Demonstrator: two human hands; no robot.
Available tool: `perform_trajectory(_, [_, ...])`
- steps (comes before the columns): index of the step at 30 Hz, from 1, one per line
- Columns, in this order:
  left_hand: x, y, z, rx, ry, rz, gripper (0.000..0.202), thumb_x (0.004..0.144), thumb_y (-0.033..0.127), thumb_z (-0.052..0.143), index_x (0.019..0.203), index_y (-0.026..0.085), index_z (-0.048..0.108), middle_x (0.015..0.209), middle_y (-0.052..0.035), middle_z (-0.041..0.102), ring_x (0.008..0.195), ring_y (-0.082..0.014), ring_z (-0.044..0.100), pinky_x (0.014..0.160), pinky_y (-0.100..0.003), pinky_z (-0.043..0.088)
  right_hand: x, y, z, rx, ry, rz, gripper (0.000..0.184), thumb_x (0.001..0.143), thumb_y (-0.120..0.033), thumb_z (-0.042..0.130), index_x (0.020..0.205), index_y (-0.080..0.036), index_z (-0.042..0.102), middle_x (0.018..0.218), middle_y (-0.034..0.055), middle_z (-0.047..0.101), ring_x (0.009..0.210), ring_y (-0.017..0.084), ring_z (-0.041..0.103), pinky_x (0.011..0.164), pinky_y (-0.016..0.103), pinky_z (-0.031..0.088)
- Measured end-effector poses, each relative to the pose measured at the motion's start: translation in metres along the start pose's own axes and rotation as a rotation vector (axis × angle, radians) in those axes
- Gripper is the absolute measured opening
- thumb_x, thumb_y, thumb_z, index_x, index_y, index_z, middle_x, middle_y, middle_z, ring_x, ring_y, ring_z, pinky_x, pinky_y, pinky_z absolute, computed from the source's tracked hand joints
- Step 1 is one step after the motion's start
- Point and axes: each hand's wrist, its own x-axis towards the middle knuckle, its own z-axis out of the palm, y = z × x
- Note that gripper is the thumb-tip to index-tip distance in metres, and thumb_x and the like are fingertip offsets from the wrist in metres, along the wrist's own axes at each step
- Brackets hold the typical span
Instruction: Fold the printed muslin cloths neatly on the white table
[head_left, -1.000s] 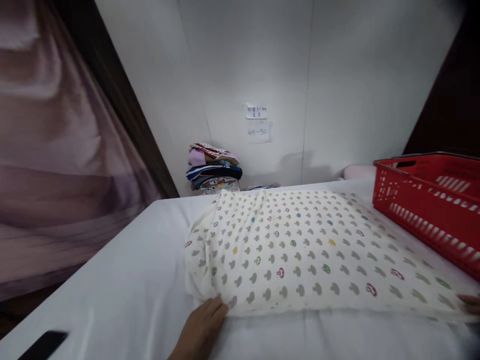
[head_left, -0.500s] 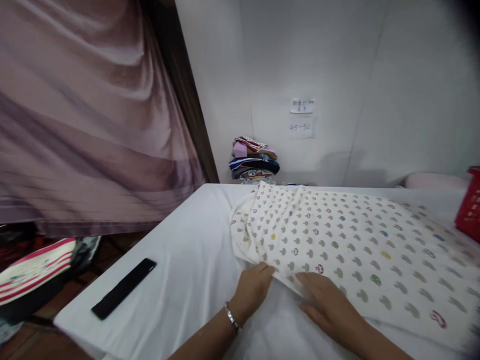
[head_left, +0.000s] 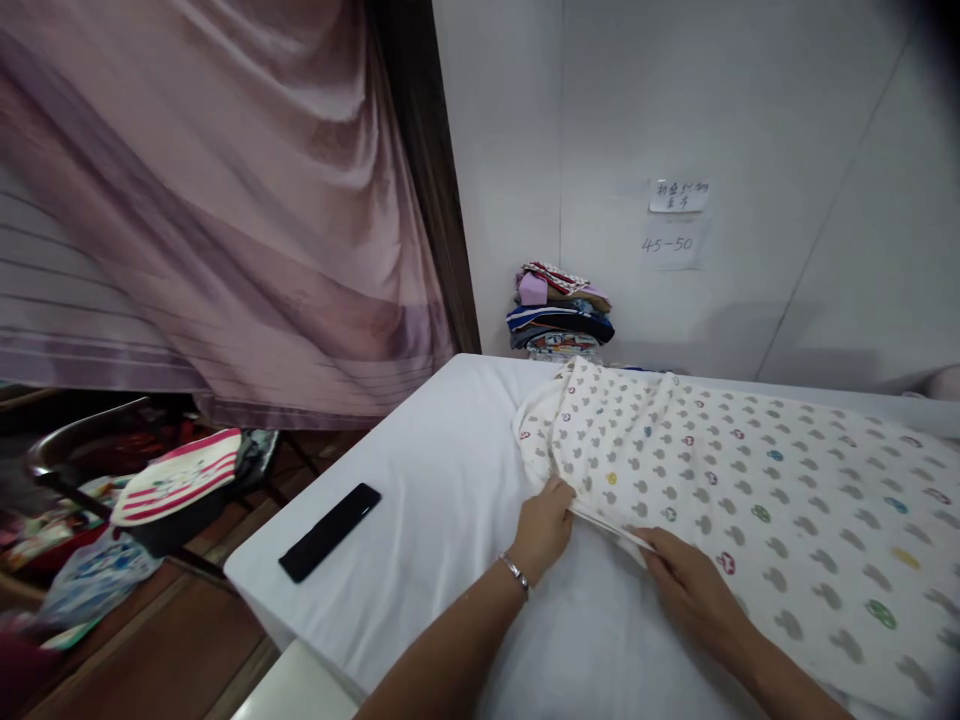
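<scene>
Right hand (head_left: 686,580) has crossed from the right end of the mushroom-print cloth (head_left: 750,490), spread on a white-covered table (head_left: 420,570). Now pinches the near edge close to left hand (head_left: 545,525), also gripping there (bracelet (head_left: 515,572) on that wrist). Handling seemingly centred leftward.

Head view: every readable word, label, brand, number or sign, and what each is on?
"45-50": handwritten on the lower paper on the wall.
Upper paper: two lines of handwritten characters, too blurred to read reliably.
Plastic bag: blue markings, too blurred to read.
Mushroom-print cloth: no readable text.
</scene>
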Motion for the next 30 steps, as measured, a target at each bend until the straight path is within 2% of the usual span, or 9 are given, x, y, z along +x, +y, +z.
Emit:
perform_trajectory(5, [0.03, -0.029, -0.006, 0.036, 0.039, -0.158, 0.025, 0.076, 0.009, 0.046, 0.095, 0.023, 0.056, 0.104, -0.0008, 0.058, 0.085, -0.0143, 0.058, 0.071, -0.023, 0.041, -0.002, -0.005, 0.003, 0.038, -0.005, 0.039, 0.031, 0.091, -0.034, 0.035, 0.104, -0.025, 0.061, 0.082, 0.0001, 0.066, 0.072, 0.016, 0.061, 0.064, 0.025, 0.049])
perform_trajectory(10, [0.05, -0.049, -0.007, 0.029, 0.105, -0.164, 0.021, 0.078, 0.013, 0.049, 0.093, 0.022, 0.059, 0.103, 0.0001, 0.06, 0.084, -0.0139, 0.059, 0.072, -0.023, 0.042, -0.003, -0.007, 0.008, 0.076, -0.026, 0.023, 0.03, 0.091, -0.035, 0.035, 0.102, -0.025, 0.061, 0.084, 0.0001, 0.066, 0.074, 0.016, 0.062, 0.065, 0.023, 0.05])
perform_trajectory(13, [0.06, -0.054, -0.025, 0.023, 0.201, -0.21, 0.022, 0.081, 0.016, 0.05, 0.099, 0.023, 0.06, 0.114, -0.0004, 0.057, 0.091, -0.0132, 0.058, 0.075, -0.022, 0.043, -0.003, -0.004, 0.007, 0.061, 0.01, 0.017, 0.029, 0.091, -0.037, 0.036, 0.101, -0.025, 0.061, 0.08, 0.0001, 0.065, 0.071, 0.015, 0.061, 0.063, 0.022, 0.049])
perform_trajectory(15, [0.064, -0.058, -0.042, 0.038, 0.323, -0.215, 0.025, 0.083, 0.018, 0.049, 0.105, 0.024, 0.059, 0.12, -0.0008, 0.055, 0.097, -0.0135, 0.057, 0.078, -0.021, 0.043, -0.005, -0.002, 0.006, 0.06, 0.004, -0.01, 0.027, 0.091, -0.036, 0.036, 0.101, -0.025, 0.059, 0.081, 0.0007, 0.064, 0.072, 0.015, 0.06, 0.064, 0.022, 0.049])
perform_trajectory(17, [0.062, -0.066, -0.057, 0.08, 0.466, -0.204, 0.025, 0.084, 0.018, 0.049, 0.106, 0.024, 0.06, 0.12, -0.0023, 0.054, 0.104, -0.0154, 0.053, 0.083, -0.023, 0.043, -0.007, -0.001, 0.007, 0.071, -0.039, -0.043, 0.026, 0.091, -0.034, 0.037, 0.101, -0.026, 0.059, 0.084, 0.002, 0.064, 0.075, 0.015, 0.061, 0.066, 0.023, 0.05])
perform_trajectory(19, [0.055, -0.08, -0.065, 0.133, 0.538, -0.181, 0.025, 0.083, 0.016, 0.049, 0.104, 0.024, 0.061, 0.12, -0.0037, 0.055, 0.11, -0.0176, 0.05, 0.088, -0.025, 0.042, -0.009, -0.001, 0.01, 0.077, -0.088, -0.06, 0.026, 0.092, -0.033, 0.035, 0.101, -0.027, 0.059, 0.084, 0.0024, 0.065, 0.076, 0.016, 0.061, 0.067, 0.024, 0.05])
perform_trajectory(21, [0.043, -0.098, -0.067, 0.155, 0.516, -0.204, 0.025, 0.081, 0.013, 0.049, 0.1, 0.024, 0.062, 0.119, -0.0033, 0.056, 0.108, -0.0179, 0.051, 0.086, -0.025, 0.043, -0.011, -0.001, 0.015, 0.064, -0.142, -0.07, 0.029, 0.092, -0.031, 0.033, 0.102, -0.028, 0.06, 0.083, 0.0023, 0.065, 0.076, 0.017, 0.062, 0.066, 0.026, 0.051])
perform_trajectory(25, [0.022, -0.139, -0.063, 0.094, 0.477, -0.425, 0.023, 0.081, 0.013, 0.047, 0.094, 0.024, 0.062, 0.109, -0.0008, 0.059, 0.089, -0.0143, 0.058, 0.073, -0.023, 0.044, -0.012, 0.002, 0.02, 0.024, -0.204, -0.101, 0.032, 0.092, -0.03, 0.033, 0.104, -0.029, 0.062, 0.085, 0.0034, 0.067, 0.076, 0.017, 0.064, 0.065, 0.026, 0.053])
perform_trajectory(30, [0.021, -0.162, -0.074, 0.057, 0.448, -0.699, 0.03, 0.079, 0.011, 0.044, 0.1, 0.019, 0.063, 0.115, -0.0069, 0.057, 0.095, -0.0186, 0.059, 0.079, -0.028, 0.044, -0.013, 0.012, 0.024, -0.057, -0.092, -0.148, 0.029, 0.088, -0.037, 0.041, 0.099, -0.03, 0.066, 0.081, 0.0034, 0.069, 0.072, 0.019, 0.066, 0.062, 0.027, 0.055])
